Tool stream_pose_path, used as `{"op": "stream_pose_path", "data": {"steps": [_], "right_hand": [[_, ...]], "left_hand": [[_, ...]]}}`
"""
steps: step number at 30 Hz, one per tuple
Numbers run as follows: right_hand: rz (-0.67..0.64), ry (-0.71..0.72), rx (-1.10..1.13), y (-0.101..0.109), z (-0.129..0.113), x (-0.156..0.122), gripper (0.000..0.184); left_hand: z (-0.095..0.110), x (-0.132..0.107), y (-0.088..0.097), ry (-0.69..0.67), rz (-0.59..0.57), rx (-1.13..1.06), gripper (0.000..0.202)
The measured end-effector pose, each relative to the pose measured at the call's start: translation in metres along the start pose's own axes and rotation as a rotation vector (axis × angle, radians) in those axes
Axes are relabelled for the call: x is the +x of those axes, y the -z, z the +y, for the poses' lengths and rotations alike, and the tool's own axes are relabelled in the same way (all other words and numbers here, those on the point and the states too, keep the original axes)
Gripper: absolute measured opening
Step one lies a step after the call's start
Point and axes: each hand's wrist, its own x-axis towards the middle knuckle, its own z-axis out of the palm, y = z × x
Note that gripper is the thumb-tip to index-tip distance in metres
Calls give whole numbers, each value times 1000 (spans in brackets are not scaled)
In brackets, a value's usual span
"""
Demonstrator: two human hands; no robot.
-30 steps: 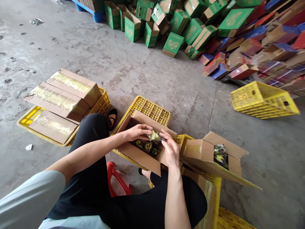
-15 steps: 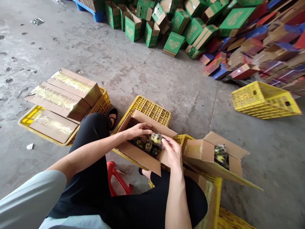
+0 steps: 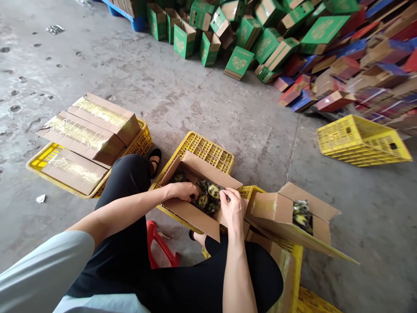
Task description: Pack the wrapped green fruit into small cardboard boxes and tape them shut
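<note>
An open cardboard box (image 3: 192, 215) rests on a yellow crate (image 3: 205, 150) in front of my knees. Clear packets of dark and yellow items (image 3: 208, 195) fill it. My left hand (image 3: 181, 190) reaches into the box from the left, fingers curled down among the packets. My right hand (image 3: 233, 208) is at the box's right side, its fingers pinched on the edge of a packet. What my left hand's fingers hold is hidden.
A second open box (image 3: 286, 215) with packets stands to the right on another yellow crate (image 3: 293, 269). Sealed cardboard boxes (image 3: 87, 130) lie on a yellow crate (image 3: 39, 161) at left. Green boxes (image 3: 211, 30) and red-blue boxes (image 3: 342, 74) are piled at the back. A yellow crate (image 3: 361, 141) sits at right.
Both hands have dropped from holding a packet above the box to pressing down inside it. The packet now lies among the others.
</note>
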Motion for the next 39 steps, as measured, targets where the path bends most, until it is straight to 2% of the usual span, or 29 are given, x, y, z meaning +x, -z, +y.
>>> {"op": "stream_pose_path", "data": {"steps": [3, 8, 13, 15, 18, 22, 24, 27, 29, 31, 35, 37, 39], "right_hand": [[14, 15, -2, 2, -3, 0, 36], [-45, -53, 101, 6, -10, 1, 41], [66, -73, 172, 12, -17, 3, 41], [55, -101, 252, 14, -20, 2, 40], [-56, -169, 402, 13, -26, 2, 42], [-245, -277, 590, 7, -34, 0, 50], [-297, -311, 683, 4, -38, -1, 56], [-353, -351, 753, 2, -38, -2, 48], [-324, -376, 757, 2, -35, -2, 42], [-239, -394, 764, 2, -30, -2, 42], [-95, -411, 791, -2, -19, -1, 41], [-85, -423, 824, -3, -17, -1, 41], [-112, -425, 848, -3, -19, 0, 43]], "left_hand": [[-5, -2, 7, -29, -17, -73, 39], [-5, -3, 8, 40, 88, -151, 29], [0, -4, 18, 10, 111, -164, 23], [3, -6, 27, -20, 142, -196, 18], [9, -11, 40, -47, 234, -257, 7], [20, -14, 45, -65, 348, -412, 17], [25, -12, 42, -55, 338, -560, 25], [32, -9, 35, -13, 311, -824, 42], [35, -7, 31, 43, 337, -949, 50], [37, -7, 29, 88, 353, -1001, 56], [38, -7, 27, 75, 202, -1015, 61], [36, -7, 26, 52, 184, -1014, 62], [32, -5, 25, 39, 233, -983, 62]]}}
